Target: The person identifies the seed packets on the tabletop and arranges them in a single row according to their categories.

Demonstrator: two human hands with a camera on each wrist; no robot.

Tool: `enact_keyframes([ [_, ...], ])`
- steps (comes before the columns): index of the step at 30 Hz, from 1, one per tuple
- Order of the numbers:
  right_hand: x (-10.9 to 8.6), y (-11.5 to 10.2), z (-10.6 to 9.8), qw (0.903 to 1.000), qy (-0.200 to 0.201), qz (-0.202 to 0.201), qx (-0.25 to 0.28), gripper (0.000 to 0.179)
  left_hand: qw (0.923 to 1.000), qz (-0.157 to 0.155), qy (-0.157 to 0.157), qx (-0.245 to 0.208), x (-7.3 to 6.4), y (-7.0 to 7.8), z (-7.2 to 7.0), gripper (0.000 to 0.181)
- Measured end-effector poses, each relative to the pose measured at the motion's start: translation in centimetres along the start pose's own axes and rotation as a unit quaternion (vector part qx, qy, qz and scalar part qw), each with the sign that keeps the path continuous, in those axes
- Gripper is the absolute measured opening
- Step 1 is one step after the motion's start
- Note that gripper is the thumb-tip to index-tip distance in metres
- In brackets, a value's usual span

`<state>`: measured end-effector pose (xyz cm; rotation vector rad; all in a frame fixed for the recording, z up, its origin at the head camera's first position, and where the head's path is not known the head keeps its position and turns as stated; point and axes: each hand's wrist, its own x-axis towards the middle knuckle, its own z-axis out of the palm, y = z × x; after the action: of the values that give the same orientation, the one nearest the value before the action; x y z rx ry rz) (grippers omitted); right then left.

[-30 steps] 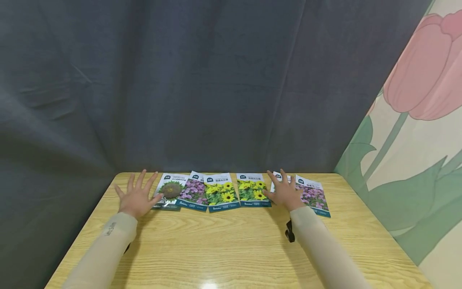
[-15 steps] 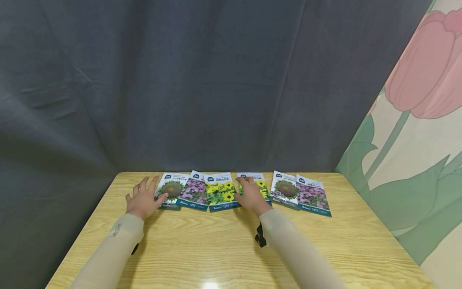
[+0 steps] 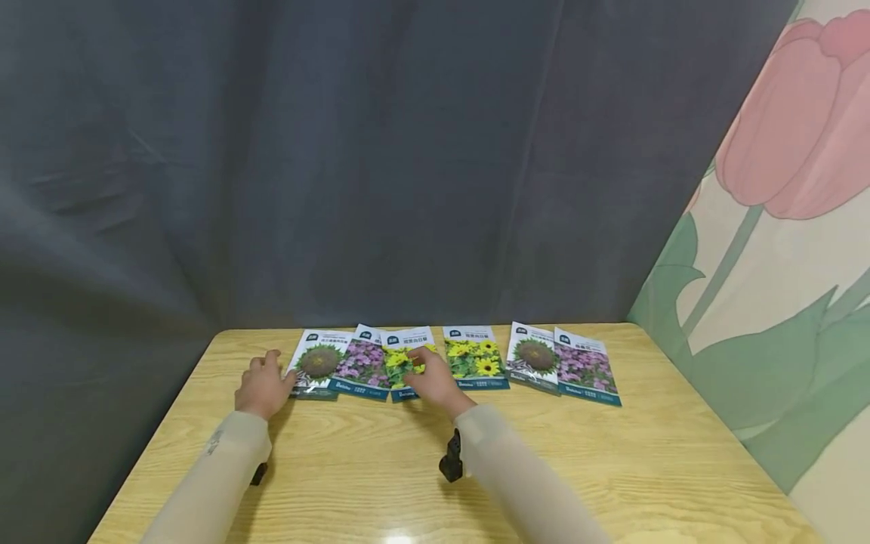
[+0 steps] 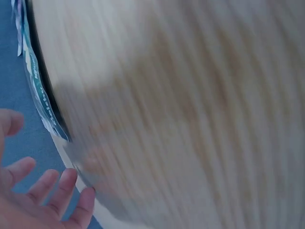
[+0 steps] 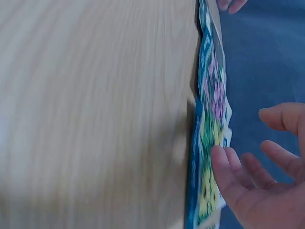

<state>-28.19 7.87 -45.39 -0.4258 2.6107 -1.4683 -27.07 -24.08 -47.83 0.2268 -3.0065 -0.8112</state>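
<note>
A row of flat seed packets printed with flowers lies along the table's far edge. My left hand (image 3: 263,385) is by the left edge of the leftmost packet, a sunflower one (image 3: 319,363), fingers loosely bent and thumb near its side. My right hand (image 3: 435,381) hovers over or touches a yellow-flower packet (image 3: 397,378), partly covering it; the right wrist view shows its fingers (image 5: 226,174) loosely spread, holding nothing. Between these two packets is a purple-flower packet (image 3: 363,366). In the left wrist view the left hand (image 4: 43,200) grips nothing.
To the right lie a second yellow-flower packet (image 3: 476,359), another sunflower packet (image 3: 535,355) and another purple-flower packet (image 3: 587,370). A dark curtain (image 3: 408,166) hangs right behind the wooden table (image 3: 353,483). At right rises a tulip-painted wall (image 3: 782,302).
My right hand has swept left from the right-hand sunflower packet, across one yellow-flower packet, to the other. The left hand has drawn slightly nearer me, its spread fingers now more bent.
</note>
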Motion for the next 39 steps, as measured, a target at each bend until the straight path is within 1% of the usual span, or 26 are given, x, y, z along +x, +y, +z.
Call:
enact_keyframes([
  [4,0.0,-0.8,1.8,0.9981,-0.028,0.028,0.048,0.045,0.9993,-0.023,0.005,-0.03,0.2,-0.2,0.3,0.056],
  [6,0.0,-1.4,2.6,0.9962,-0.037,0.04,0.068,0.044,0.9987,-0.032,0.015,-0.037,0.2,-0.2,0.5,0.053],
  [8,0.0,-1.9,3.3,0.9922,-0.045,0.055,0.102,0.044,0.9979,-0.041,0.024,-0.045,0.2,-0.1,0.6,0.051],
  [11,0.0,-2.5,4.3,0.9833,-0.054,0.08,0.154,0.042,0.9971,-0.048,0.033,-0.049,0.2,0.2,0.7,0.048],
  [13,-0.1,-2.7,5.0,0.9759,-0.057,0.093,0.189,0.04,0.997,-0.05,0.032,-0.05,0.1,0.4,0.8,0.047],
  [15,-0.1,-2.7,5.8,0.9712,-0.053,0.101,0.209,0.037,0.9969,-0.051,0.03,-0.051,0.0,0.6,0.8,0.046],
  [19,-0.3,-2.6,7.1,0.9553,-0.06,0.127,0.26,0.035,0.9964,-0.058,0.029,-0.055,-0.2,0.6,0.9,0.045],
  [21,-0.4,-2.7,7.7,0.9465,-0.067,0.139,0.283,0.037,0.9962,-0.061,0.03,-0.054,-0.3,0.6,0.9,0.044],
  [24,-0.6,-2.9,8.4,0.9369,-0.078,0.146,0.308,0.043,0.9959,-0.062,0.033,-0.057,-0.3,0.4,1.0,0.043],
  [31,-0.5,-3.9,9.6,0.9244,-0.079,0.145,0.344,0.057,0.9962,-0.053,0.026,-0.065,-0.2,0.6,1.0,0.04],
  [34,-0.5,-4.2,9.9,0.923,-0.079,0.142,0.349,0.059,0.9961,-0.052,0.026,-0.066,-0.1,0.6,0.9,0.037],
  [36,-0.5,-4.4,10.1,0.9238,-0.081,0.139,0.348,0.06,0.9961,-0.05,0.032,-0.066,-0.2,0.7,0.8,0.034],
  [39,-0.4,-4.7,10.4,0.9215,-0.077,0.139,0.355,0.059,0.9954,-0.051,0.039,-0.071,-0.2,0.9,0.6,0.031],
])
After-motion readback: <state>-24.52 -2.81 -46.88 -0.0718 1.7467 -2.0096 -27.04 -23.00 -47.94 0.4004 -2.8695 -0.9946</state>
